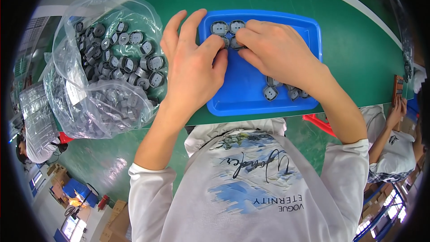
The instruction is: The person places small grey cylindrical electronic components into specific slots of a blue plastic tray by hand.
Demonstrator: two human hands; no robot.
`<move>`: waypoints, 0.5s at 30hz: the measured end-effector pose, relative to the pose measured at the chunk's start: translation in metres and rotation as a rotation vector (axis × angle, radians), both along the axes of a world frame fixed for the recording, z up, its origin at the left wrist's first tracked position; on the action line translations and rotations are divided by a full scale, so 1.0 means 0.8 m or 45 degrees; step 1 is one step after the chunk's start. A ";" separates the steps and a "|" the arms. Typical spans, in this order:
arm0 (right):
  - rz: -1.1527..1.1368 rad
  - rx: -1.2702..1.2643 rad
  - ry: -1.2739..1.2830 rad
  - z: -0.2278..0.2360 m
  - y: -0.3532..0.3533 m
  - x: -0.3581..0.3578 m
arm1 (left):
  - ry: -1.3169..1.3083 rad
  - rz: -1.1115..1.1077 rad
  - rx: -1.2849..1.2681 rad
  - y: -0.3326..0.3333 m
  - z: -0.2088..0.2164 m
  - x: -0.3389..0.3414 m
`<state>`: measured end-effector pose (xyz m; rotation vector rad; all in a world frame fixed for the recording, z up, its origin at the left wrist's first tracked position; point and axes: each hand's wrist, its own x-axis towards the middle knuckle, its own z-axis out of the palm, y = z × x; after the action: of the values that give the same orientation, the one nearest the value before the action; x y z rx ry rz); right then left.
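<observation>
Over the far left corner of a blue tray (264, 106), my left hand (190, 65) has its thumb and index finger curled in at a small grey plastic housing (225, 41). Its other fingers stretch out past the tray's left rim. Beside it, my right hand (273, 47) pinches another grey housing (236, 43), partly hidden by the fingers. Two more grey housings (219, 28) sit side by side just beyond, open faces up. Several loose grey housings (270, 93) lie near the tray's front right, some hidden under my right forearm.
Left of the tray, a clear plastic bag (85, 112) holds many grey housings (130, 65). Both stand on a green table (354, 62). Another person (394, 143) works at the far right, holding a brown slotted piece (397, 87). A red object (320, 124) shows below the table edge.
</observation>
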<state>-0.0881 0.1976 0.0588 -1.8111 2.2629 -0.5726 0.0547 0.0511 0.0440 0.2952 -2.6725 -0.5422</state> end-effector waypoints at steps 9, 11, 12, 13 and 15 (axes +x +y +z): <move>-0.163 0.012 -0.472 0.033 0.010 -0.020 | 0.091 -0.060 0.063 -0.009 0.014 0.001; -0.217 0.005 -0.696 0.043 0.024 -0.026 | 0.169 -0.053 0.197 -0.004 0.031 0.005; -0.326 -0.033 -0.908 0.045 0.023 -0.023 | 0.243 -0.115 0.130 -0.008 0.038 0.009; -0.421 -0.067 -1.126 0.049 0.026 -0.019 | 0.327 -0.151 0.311 0.006 0.038 0.011; -0.317 -0.108 -1.152 0.062 0.023 0.003 | 0.293 -0.175 0.340 0.019 0.042 0.019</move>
<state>-0.0857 0.2161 0.1086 -0.9558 1.8091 -1.2335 0.0701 0.0665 0.0772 0.1141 -2.4090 -0.9203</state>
